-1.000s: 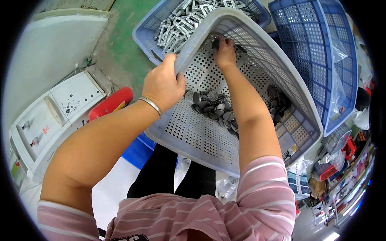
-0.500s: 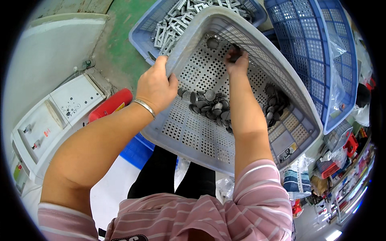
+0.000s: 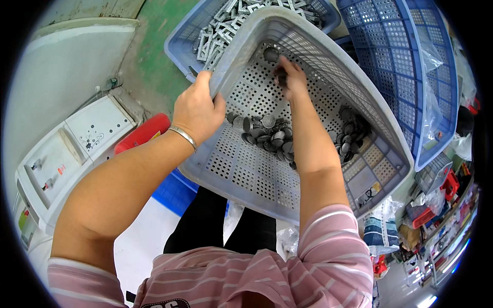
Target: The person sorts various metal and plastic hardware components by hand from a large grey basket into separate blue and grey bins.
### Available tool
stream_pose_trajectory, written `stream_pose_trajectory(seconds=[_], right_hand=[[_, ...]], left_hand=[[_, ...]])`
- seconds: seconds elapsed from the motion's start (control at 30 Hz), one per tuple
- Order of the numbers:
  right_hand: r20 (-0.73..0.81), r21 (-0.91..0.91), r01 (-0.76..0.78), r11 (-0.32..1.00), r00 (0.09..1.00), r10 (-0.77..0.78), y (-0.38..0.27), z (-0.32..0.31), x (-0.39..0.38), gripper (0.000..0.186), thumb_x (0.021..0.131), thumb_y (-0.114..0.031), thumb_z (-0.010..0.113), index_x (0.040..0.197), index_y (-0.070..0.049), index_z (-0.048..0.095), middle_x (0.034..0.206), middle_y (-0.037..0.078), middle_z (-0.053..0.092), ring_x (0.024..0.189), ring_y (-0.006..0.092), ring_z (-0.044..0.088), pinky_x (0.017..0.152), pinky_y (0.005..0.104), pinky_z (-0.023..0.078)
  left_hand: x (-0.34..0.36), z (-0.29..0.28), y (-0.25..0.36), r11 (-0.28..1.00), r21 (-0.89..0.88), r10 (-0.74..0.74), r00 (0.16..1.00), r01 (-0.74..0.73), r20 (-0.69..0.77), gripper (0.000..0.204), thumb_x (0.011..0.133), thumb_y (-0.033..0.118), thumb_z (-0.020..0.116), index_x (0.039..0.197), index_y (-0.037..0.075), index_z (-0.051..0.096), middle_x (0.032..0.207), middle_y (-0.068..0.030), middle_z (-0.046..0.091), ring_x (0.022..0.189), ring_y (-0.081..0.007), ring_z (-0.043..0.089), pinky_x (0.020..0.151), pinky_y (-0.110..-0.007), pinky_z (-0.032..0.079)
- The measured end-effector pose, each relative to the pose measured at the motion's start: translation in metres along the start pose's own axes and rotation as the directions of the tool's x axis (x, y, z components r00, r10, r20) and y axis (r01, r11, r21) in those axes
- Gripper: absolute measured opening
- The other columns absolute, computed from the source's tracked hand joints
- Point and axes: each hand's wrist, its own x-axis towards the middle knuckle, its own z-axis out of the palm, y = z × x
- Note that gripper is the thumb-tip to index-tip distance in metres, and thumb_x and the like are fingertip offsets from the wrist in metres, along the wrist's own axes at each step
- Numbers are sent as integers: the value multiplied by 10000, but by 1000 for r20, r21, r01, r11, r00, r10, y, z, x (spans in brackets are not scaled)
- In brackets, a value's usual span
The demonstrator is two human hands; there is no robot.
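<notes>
A grey plastic basket [image 3: 246, 174] with a perforated bottom is tilted in front of me. My left hand [image 3: 199, 107] is closed around its left rim. Inside, my right hand [image 3: 292, 80] is over the far part of the bottom, its fingers curled on dark round pieces, blurred by motion. Just beyond those fingers, a single dark disc [image 3: 270, 54] lies near the far corner. A pile of dark round discs [image 3: 272, 136] rests across the middle of the bottom, and another heap of discs [image 3: 352, 134] is to the right. My right forearm hides part of the space between them.
Behind stands a blue basket [image 3: 179, 54] of silvery rectangular frames [image 3: 218, 38]. Tall blue baskets [image 3: 382, 66] stand at the right. On the left are a white water dispenser [image 3: 67, 154] and a red cylinder [image 3: 144, 133]. A bright blue bin [image 3: 174, 194] sits below the grey basket.
My right hand has moved left inside the basket, carrying the dark pieces toward the single disc. My left hand keeps its hold on the rim, and the basket has hardly moved.
</notes>
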Motion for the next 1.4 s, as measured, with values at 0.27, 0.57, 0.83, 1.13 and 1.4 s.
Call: stream_pose_trajectory(seconds=[0.27,0.57,0.83,1.13,1.4], right_hand=[[-81,-988,15,152,790,-607,21,43,37,430,745,-185,595,1128,-15,500,1099,210,535,1040,311,517,898,337,425],[255,-244,-122,962,949,185,-3,1,-28,343,696,-34,599,1035,-8,552,877,124,616,802,228,589,696,354,478],[516,405,-226,886,857,-17,-60,-93,-232,201,776,-83,591,965,-23,554,981,134,571,825,289,598,597,433,536],[-494,190,501,844,792,-359,-246,-207,-202,290,773,-13,507,1060,23,488,1017,173,522,824,255,550,562,347,499],[-285,83,298,951,921,-264,-260,-236,-152,223,840,-76,474,1015,56,517,1009,179,549,914,263,551,884,347,418]], left_hand=[[0,0,0,999,-8,-33,999,33,4,284,746,101,546,1000,12,453,779,-238,589,750,-414,568,669,-448,447],[-1,3,4,999,21,-37,999,38,-35,323,744,116,552,1030,11,446,822,-243,589,785,-425,556,689,-457,439],[-1,5,10,997,75,-33,998,37,-57,350,735,142,553,1049,27,449,871,-235,590,823,-408,559,726,-455,439],[-1,10,7,984,170,-45,996,57,-71,366,724,144,564,1046,28,435,889,-227,589,828,-399,562,725,-447,443],[-4,4,-2,982,181,-38,995,54,-90,406,737,163,562,1093,24,428,889,-232,593,839,-397,563,733,-442,442]])
